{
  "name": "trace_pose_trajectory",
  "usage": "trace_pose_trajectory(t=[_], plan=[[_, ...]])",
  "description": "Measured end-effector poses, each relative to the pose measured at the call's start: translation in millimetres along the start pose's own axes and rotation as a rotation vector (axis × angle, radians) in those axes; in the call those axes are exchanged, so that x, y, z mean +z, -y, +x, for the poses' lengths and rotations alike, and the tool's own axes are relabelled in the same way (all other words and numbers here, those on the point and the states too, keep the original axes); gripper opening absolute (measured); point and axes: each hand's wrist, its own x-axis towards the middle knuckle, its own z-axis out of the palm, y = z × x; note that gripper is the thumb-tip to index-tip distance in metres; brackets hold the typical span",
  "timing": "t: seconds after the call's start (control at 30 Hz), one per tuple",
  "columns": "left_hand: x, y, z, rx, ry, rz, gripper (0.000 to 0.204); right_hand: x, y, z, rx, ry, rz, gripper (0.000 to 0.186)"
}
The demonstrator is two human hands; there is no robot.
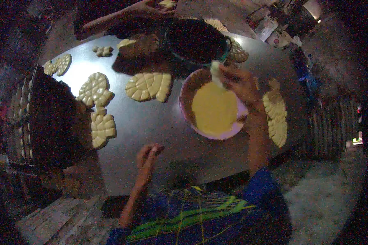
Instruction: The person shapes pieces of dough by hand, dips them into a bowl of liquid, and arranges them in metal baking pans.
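A pink bowl (185, 107) holding a smooth yellow liquid (214, 109) stands on the metal table. Over its far right rim, my right hand (243, 85) grips a pale, soft-looking piece (217, 74); I cannot tell if it is cloth or dough. My left hand (148, 157) hovers above the near part of the table, fingers loosely bent and nothing visible in them. Left of the bowl lies a scored, rounded dough piece (149, 86). To the right, another shaped dough piece (275, 116) lies beyond my right forearm.
A dark tub (198, 41) sits behind the bowl. More shaped dough (95, 90) lies along the left side, by a dark rack (53, 122) of trays. Across the table, another person's hand (153, 9) holds a pale piece; a second hand (141, 44) is near a yellowish piece.
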Motion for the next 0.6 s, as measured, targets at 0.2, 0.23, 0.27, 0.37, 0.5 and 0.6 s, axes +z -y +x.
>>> trace_pose_trajectory(t=[0.2,0.23,0.27,0.37,0.5,0.6], plan=[[-38,6,-4,-0.072,-0.304,-0.064,0.025,13,-121,200,-0.069,0.598,-0.299,0.025],[-44,10,-6,-0.059,-0.332,-0.075,0.024,18,-134,214,0.008,0.689,-0.365,0.025],[-49,13,-10,-0.048,-0.37,-0.088,0.023,27,-142,227,0.067,0.77,-0.419,0.026],[-54,14,-27,-0.04,-0.523,-0.077,0.02,47,-159,249,0.193,0.921,-0.507,0.028],[-63,33,-36,-0.117,-0.555,-0.191,0.02,55,-165,257,0.282,0.998,-0.524,0.03],[-60,32,-37,-0.133,-0.532,-0.202,0.02,54,-167,255,0.308,1.001,-0.496,0.031]])
